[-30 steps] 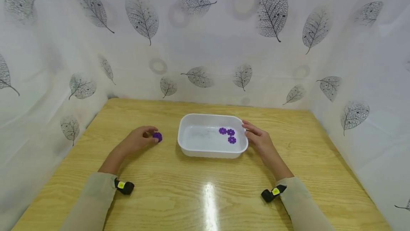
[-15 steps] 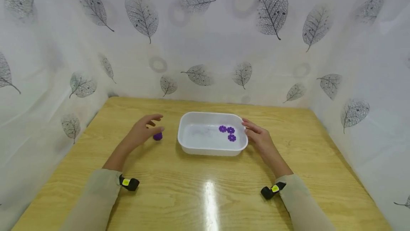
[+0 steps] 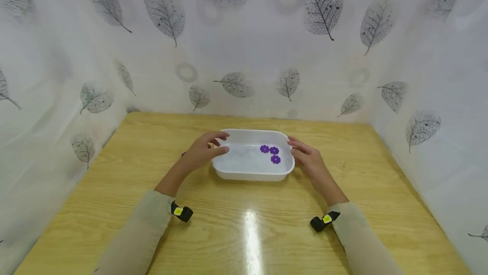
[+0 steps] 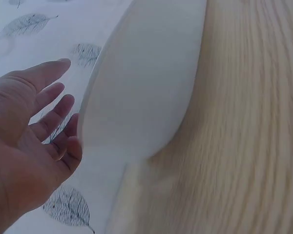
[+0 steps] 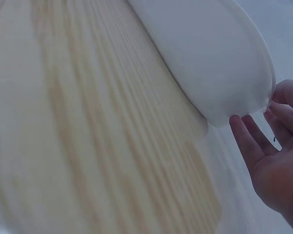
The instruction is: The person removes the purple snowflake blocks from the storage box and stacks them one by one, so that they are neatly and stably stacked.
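Note:
A white rectangular tray (image 3: 249, 176) stands on the table. Three flat purple flower-shaped discs (image 3: 274, 150) lie toward the right end of its floor. My left hand (image 3: 200, 150) reaches over the tray's left rim, its fingers loosely bent and holding nothing. In the left wrist view, its lower fingers are close to the rim; whether they touch it I cannot tell. My right hand (image 3: 310, 162) grips the tray's right end, fingertips over the rim and other fingers against the outer wall (image 5: 219, 73). Another purple piece (image 3: 184, 154) peeks out behind the left hand, mostly hidden.
The wooden table (image 3: 213, 220) carries the tray near its far half. White leaf-printed sheets (image 3: 263, 46) rise along its back and both sides. A black camera is strapped on each wrist, over a beige sleeve (image 3: 137, 228).
My left hand has let go of the purple piece on the table and moved right to the tray's left rim. The right hand stays at the tray's right end.

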### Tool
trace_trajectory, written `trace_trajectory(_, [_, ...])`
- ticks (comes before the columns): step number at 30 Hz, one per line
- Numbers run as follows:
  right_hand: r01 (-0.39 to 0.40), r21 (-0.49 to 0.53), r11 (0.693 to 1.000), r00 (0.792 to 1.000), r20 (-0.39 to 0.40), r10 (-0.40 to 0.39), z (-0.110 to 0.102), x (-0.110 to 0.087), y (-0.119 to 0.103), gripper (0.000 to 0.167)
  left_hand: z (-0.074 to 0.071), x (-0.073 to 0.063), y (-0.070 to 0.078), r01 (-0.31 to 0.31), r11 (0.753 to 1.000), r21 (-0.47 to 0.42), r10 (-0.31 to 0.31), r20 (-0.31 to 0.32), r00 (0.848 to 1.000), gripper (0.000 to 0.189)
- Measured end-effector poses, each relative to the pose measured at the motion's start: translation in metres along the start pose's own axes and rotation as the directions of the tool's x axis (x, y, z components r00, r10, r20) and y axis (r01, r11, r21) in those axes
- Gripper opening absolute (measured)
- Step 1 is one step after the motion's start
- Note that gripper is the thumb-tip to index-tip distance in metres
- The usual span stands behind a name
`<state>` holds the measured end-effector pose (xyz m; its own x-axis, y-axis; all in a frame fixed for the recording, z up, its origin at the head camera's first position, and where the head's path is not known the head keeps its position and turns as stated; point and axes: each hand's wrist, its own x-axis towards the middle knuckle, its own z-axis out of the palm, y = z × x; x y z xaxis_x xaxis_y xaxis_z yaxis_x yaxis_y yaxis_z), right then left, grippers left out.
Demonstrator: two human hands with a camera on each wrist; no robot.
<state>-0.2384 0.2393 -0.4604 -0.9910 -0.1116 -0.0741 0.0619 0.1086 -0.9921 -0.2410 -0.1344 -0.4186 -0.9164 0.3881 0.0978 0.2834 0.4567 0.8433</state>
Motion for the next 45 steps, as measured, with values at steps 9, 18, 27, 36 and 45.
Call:
trace_trajectory(9, [0.004, -0.002, 1.000, 1.000, 0.006, -0.004, 0.000, 0.002, -0.002, 0.042, 0.027, 0.031, 0.018, -0.056, 0.996, 0.072, 0.053, 0.050, 0.997, 0.046])
trace_trajectory(18, [0.012, -0.012, 1.000, 1.000, -0.001, -0.012, -0.001, 0.001, 0.001, 0.041, 0.050, 0.056, 0.027, -0.049, 0.994, 0.095, 0.036, 0.130, 0.991, 0.048])
trace_trajectory(27, [0.007, -0.001, 1.000, 1.000, 0.000, -0.007, -0.002, 0.002, 0.001, 0.042, 0.080, 0.080, 0.030, -0.088, 0.991, 0.105, 0.062, 0.225, 0.972, 0.049])
trace_trajectory(36, [0.018, -0.003, 1.000, 1.000, 0.012, -0.018, -0.001, 0.001, 0.001, 0.044, 0.101, 0.096, 0.038, -0.140, 0.976, 0.168, 0.080, 0.320, 0.944, 0.048])
trace_trajectory(45, [0.028, 0.025, 0.999, 0.999, 0.029, -0.028, -0.002, 0.003, 0.003, 0.045, 0.117, 0.101, 0.031, -0.103, 0.980, 0.169, 0.031, 0.380, 0.924, 0.047])
